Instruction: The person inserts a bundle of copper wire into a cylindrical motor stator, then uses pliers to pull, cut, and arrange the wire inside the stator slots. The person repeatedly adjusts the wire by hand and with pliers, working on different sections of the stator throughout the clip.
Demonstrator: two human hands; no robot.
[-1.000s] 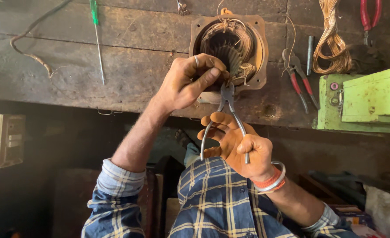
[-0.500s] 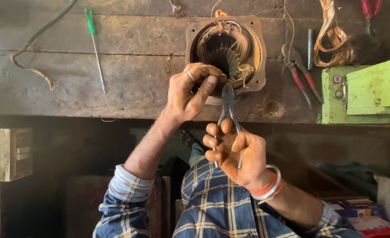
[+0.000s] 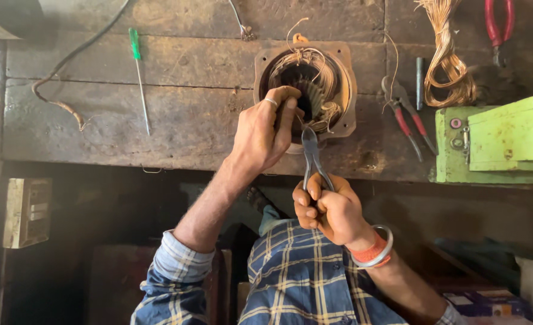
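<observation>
The right hand point(image 3: 332, 210) has its fingers wrapped tight around the grey steel cutting pliers point(image 3: 310, 150), tip at the copper windings of the round rust-brown motor stator point(image 3: 305, 90) by the counter's point(image 3: 188, 126) near edge. The left hand point(image 3: 263, 132) pinches the coil. A slip could nick those fingers.

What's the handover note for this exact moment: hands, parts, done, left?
Left hand: fingers at the rim of the motor stator on the wooden bench, gripping its copper windings.
Right hand: closed on the handles of the cutting pliers, tip at the stator's lower edge.
Done: some wire ends already hang loose; a pulled copper wire bundle lies to the right.
Left: most winding remains in the core.
Spare: red-handled pliers, green screwdriver.
</observation>
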